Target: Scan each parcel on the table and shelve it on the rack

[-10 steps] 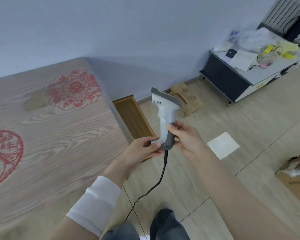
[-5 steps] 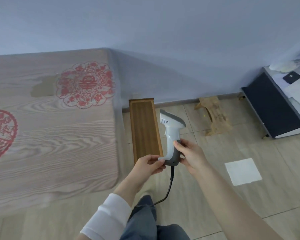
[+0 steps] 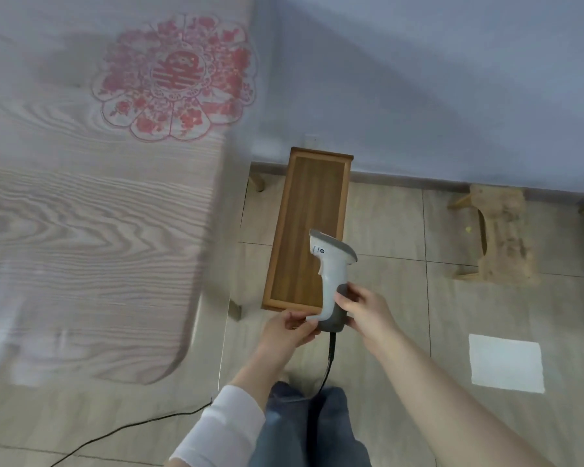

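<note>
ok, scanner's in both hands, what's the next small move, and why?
Probably shift the scanner into a one-hand grip: the left hand and right hand only pinch its handle's base, with no finger on the trigger. No parcel shows on the table.

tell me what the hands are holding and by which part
Both hold the barcode scanner by the bottom of its handle: the left hand pinches the white base, the right hand grips the grey back.

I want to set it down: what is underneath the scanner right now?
Below the scanner, held by the left hand and right hand, is a brown wooden bench on the tiled floor. Scanner and hands hide the bench's near right corner.
</note>
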